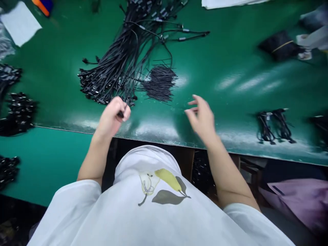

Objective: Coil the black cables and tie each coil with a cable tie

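Observation:
My left hand is closed at the near edge of a large heap of black cables. A small black piece, apparently a cable's plug end, shows between its fingers; the rest is hidden by the hand. My right hand hovers over the green table, its thumb and fingers apart and nothing visible in them. Between the hands, a little farther off, lies a pile of short black ties, touching the heap's right side. Connectors gather at the heap's near end.
Two bundled cables lie on the green table at right. A dark packet with a yellow band sits behind them. More cable bundles and white paper are at left. The table's front edge runs close to my body.

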`<action>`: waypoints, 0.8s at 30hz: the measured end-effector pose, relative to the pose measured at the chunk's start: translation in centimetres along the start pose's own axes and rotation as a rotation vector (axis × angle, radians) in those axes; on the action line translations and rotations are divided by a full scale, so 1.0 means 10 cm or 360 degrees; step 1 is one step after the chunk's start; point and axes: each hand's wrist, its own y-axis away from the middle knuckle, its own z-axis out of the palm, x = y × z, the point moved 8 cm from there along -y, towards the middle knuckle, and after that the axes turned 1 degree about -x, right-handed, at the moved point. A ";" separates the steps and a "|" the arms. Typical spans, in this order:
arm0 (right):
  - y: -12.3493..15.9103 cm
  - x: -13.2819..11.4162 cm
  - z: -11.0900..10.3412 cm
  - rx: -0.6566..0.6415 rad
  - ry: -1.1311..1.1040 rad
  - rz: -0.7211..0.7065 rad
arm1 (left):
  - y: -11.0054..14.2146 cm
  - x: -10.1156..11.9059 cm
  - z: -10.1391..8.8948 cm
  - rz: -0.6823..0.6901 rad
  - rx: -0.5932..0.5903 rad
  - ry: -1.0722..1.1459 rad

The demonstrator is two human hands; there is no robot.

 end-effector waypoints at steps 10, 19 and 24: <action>-1.68 -2.06 1.21 -0.0682 0.0288 -0.0638 | 0.97 -0.07 -0.21 -0.0291 -0.0208 -0.0098; -1.68 -3.05 -0.13 -0.0228 0.0247 -0.1133 | 0.95 -0.04 -0.52 -0.0035 -0.0240 0.0172; -1.43 -3.31 -0.44 -0.0075 -0.0186 -0.1382 | 0.94 0.30 -0.51 0.0243 -0.0257 0.0154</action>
